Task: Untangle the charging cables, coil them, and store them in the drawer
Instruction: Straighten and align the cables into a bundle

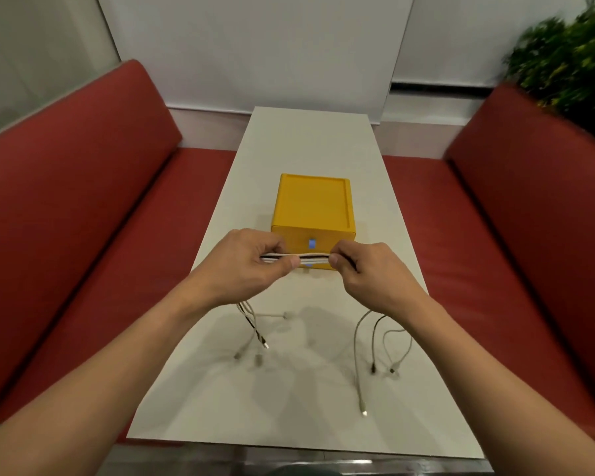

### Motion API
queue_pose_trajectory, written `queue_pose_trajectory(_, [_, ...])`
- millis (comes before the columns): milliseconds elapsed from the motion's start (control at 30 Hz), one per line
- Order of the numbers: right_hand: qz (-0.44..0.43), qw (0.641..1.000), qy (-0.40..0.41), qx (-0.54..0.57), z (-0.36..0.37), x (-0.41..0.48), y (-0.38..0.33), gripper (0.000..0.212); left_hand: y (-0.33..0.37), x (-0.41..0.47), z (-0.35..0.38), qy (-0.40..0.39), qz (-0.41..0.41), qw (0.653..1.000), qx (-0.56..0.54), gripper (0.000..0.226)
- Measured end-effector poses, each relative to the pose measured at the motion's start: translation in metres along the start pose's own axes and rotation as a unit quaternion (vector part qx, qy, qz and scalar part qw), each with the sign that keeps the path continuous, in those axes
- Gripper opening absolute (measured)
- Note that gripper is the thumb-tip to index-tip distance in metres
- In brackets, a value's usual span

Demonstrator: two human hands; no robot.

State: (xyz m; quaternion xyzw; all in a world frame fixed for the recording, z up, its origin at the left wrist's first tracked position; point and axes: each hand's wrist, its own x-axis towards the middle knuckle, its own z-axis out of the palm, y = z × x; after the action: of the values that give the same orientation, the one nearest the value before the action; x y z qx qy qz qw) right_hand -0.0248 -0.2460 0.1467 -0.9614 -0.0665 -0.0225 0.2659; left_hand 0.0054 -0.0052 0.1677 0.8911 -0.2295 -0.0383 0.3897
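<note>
Charging cables point(311, 259), white and black, pinched by your left hand point(251, 266) and right hand point(368, 273), could knot tighter if pulled toward 9 and 3 o'clock.

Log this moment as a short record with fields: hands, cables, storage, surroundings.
left hand: left hand pinches the bundle of white and black charging cables
right hand: right hand pinches the same bundle, stretched level between both hands
ends: loose ends hang below both hands toward the white rectangular table
storage: yellow plastic drawer box behind the hands, blue handle facing the camera, drawers look closed
surroundings: red cushioned benches on either side
</note>
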Motion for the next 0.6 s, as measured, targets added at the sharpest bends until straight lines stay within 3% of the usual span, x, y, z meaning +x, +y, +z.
queue_pose_trajectory(233, [-0.096, 0.991, -0.05, 0.084, -0.022, -0.022, -0.028, 0.023, -0.015, -0.004, -0.008, 0.013, -0.055, 0.998, 0.039, 0.033])
queue_pose_trajectory(400, [-0.055, 0.996, 0.0, 0.073, -0.008, -0.004, -0.005, 0.019, 0.009, -0.02, -0.013, 0.002, 0.022, 0.999, 0.029, 0.03])
queue_pose_trajectory(500, [-0.065, 0.997, 0.025, 0.044, 0.001, 0.003, -0.011, 0.02, 0.009, -0.019, -0.013, 0.018, 0.007, 0.999, -0.036, 0.032])
queue_pose_trajectory(600, [-0.05, 0.997, 0.028, 0.043, 0.003, 0.004, -0.012, 0.021, -0.002, -0.013, -0.019, -0.01, -0.017, 1.0, 0.021, 0.031])
